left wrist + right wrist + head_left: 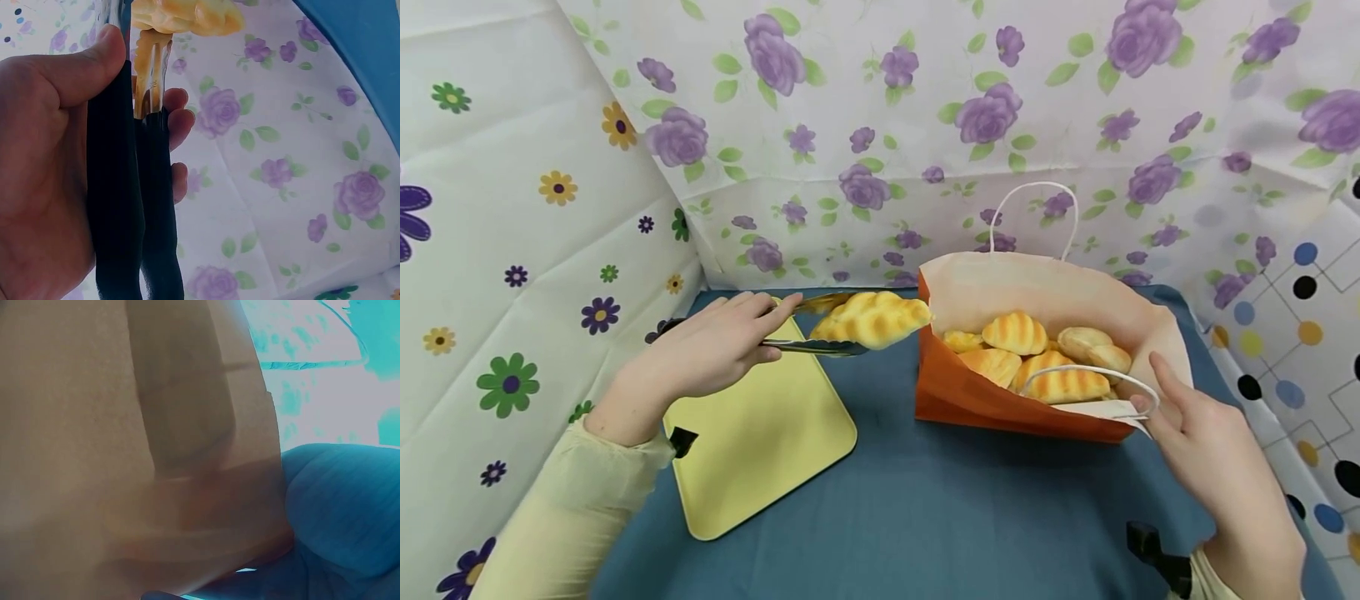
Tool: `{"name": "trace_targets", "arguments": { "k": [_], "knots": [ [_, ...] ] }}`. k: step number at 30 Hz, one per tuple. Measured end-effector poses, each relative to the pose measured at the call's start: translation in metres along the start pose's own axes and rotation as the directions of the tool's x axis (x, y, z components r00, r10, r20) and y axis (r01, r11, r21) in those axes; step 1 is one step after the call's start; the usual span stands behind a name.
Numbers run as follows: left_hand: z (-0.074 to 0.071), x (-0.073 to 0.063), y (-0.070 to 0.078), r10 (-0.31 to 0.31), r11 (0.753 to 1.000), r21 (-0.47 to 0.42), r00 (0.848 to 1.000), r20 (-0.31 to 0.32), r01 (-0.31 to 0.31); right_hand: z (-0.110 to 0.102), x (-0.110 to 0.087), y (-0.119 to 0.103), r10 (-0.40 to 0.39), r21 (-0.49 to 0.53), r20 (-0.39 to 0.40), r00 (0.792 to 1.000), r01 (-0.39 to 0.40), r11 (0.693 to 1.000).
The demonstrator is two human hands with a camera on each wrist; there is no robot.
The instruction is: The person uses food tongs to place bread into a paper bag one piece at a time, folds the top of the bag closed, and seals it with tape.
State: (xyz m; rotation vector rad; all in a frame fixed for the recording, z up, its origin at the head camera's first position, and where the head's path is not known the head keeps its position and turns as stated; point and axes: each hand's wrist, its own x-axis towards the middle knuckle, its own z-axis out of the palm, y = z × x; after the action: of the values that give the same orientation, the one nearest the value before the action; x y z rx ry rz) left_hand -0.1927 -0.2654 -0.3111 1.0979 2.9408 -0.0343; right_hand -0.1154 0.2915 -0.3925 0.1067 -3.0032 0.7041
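Note:
My left hand (718,343) holds a pair of metal tongs (829,347) by the black handles, thumb on one arm and fingers round the other, as the left wrist view shows. A golden, ridged bread roll (880,319) sits between the tips of the tongs, raised just left of an orange paper bag (955,398). Several bread rolls (1015,333) lie inside this wide-mouthed bag. At its right front corner, my right hand (1217,450) pinches the rim by the white front handle (1093,369). The right wrist view is mostly filled by the bag's side.
Below my left hand a yellow tray (760,458) lies on the blue tablecloth (917,517). The bag's rear handle (1036,184) stands upright. Flowered sheets (820,150) hang behind and to the left, and a dotted sheet (1292,358) is on the right.

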Motion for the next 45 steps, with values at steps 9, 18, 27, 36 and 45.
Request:
{"name": "trace_targets", "arguments": {
  "k": [9, 18, 27, 36, 45],
  "knots": [
    [-0.022, 0.007, 0.006, 0.011, 1.0, 0.019, 1.0, -0.009, -0.011, -0.004, 0.001, -0.003, 0.036, 0.003, 0.068, 0.997, -0.036, 0.999],
    [-0.039, 0.027, 0.02, 0.061, 0.998, 0.036, 0.997, -0.043, -0.06, -0.013, 0.003, -0.004, 0.069, -0.008, 0.118, 0.991, -0.069, 0.998],
    [-0.059, 0.05, 0.042, 0.127, 0.991, 0.052, 0.987, -0.097, -0.122, -0.012, 0.005, -0.002, 0.043, 0.006, 0.126, 0.991, -0.045, 0.999],
    [-0.072, 0.08, 0.074, 0.178, 0.979, 0.104, 0.984, -0.034, -0.173, -0.01, 0.002, -0.003, 0.039, 0.004, 0.121, 0.992, -0.039, 0.999],
    [-0.076, 0.117, 0.107, 0.156, 0.965, 0.198, 0.983, 0.096, -0.172, -0.009, 0.0, -0.001, 0.048, 0.01, 0.094, 0.994, -0.05, 0.999]
  ]
}}
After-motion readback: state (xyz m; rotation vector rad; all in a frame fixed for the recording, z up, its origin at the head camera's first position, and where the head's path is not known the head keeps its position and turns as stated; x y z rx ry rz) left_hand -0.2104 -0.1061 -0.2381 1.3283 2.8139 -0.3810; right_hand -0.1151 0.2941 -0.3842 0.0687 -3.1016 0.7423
